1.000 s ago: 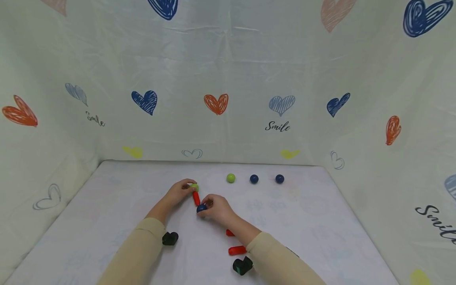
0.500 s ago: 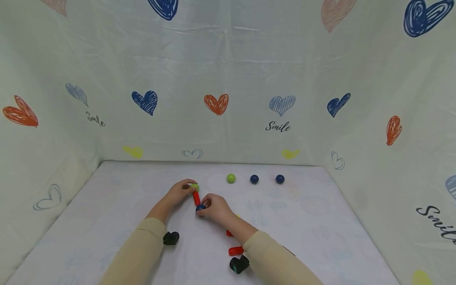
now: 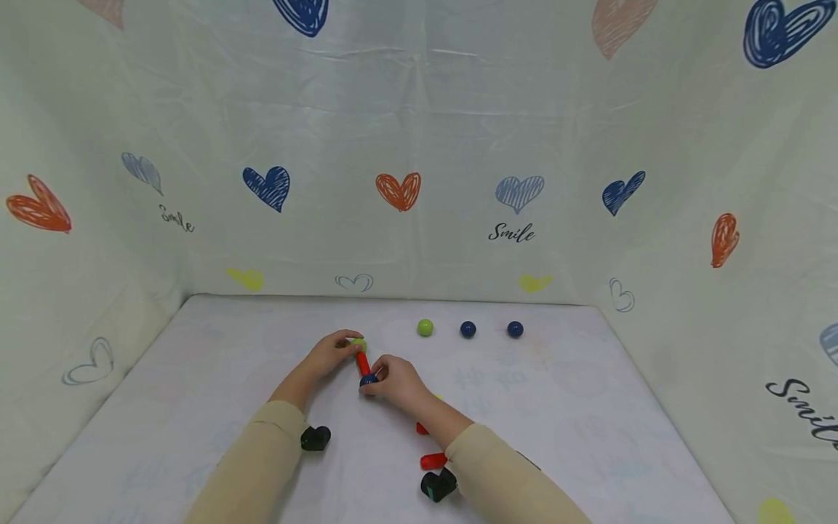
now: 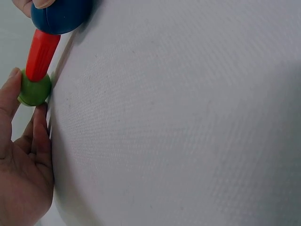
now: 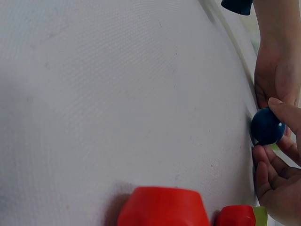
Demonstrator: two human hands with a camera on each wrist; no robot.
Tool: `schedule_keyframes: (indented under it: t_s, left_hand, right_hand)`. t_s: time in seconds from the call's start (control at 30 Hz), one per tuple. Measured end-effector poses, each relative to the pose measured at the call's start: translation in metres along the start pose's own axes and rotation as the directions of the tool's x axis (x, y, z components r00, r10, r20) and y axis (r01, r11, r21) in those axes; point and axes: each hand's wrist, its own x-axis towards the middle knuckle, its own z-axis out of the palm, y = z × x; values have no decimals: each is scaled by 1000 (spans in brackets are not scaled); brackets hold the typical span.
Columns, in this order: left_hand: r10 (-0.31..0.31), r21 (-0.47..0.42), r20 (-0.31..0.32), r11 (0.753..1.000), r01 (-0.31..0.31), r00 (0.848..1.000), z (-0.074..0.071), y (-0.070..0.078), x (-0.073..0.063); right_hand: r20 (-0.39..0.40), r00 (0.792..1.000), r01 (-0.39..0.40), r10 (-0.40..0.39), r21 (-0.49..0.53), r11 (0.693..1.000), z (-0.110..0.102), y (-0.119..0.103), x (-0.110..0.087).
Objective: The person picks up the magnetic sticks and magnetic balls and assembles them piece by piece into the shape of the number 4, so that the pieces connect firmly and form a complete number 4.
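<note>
A red rod (image 3: 363,363) joins a lime-green ball (image 3: 359,345) at its far end to a blue ball (image 3: 368,380) at its near end. My left hand (image 3: 327,354) pinches the green ball between thumb and fingers. The right hand (image 3: 402,383) grips the blue ball by its sides. In the left wrist view the red rod (image 4: 42,54) runs straight from the green ball (image 4: 35,90) into the blue ball (image 4: 61,16). From the right wrist, the blue ball (image 5: 267,126) hides the rod and most of the green ball behind it.
Along the back of the white table (image 3: 556,407) stand another green ball (image 3: 425,327) and two blue balls, one nearer the middle (image 3: 468,330) and one farther right (image 3: 515,330). Red pieces lie by the right forearm, one (image 3: 433,461) partly covered by the sleeve (image 3: 504,473).
The right hand has shifted slightly left, bringing the blue ball up against the rod's near end. The rod has tilted a little; the left hand stays on the green ball.
</note>
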Motion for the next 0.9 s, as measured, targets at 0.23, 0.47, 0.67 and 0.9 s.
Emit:
schedule_keyframes:
  t_s: [0.23, 0.47, 0.67, 0.9]
  left_hand:
    - [7, -11, -7, 1000, -7, 1000, 0, 0, -2]
    - [-2, -41, 0, 999, 2, 1000, -1, 0, -3]
    - [-18, -44, -5, 999, 18, 1000, 0, 3, -4]
    - [-28, -27, -14, 999, 27, 1000, 3, 4, -5]
  right_hand:
    - [48, 999, 15, -16, 34, 999, -4, 0, -1]
    - [-25, 999, 22, -21, 27, 999, 1, -1, -2]
    - [-61, 998, 19, -16, 39, 999, 3, 0, 0]
    - [-91, 996, 8, -2, 59, 998, 5, 1, 3]
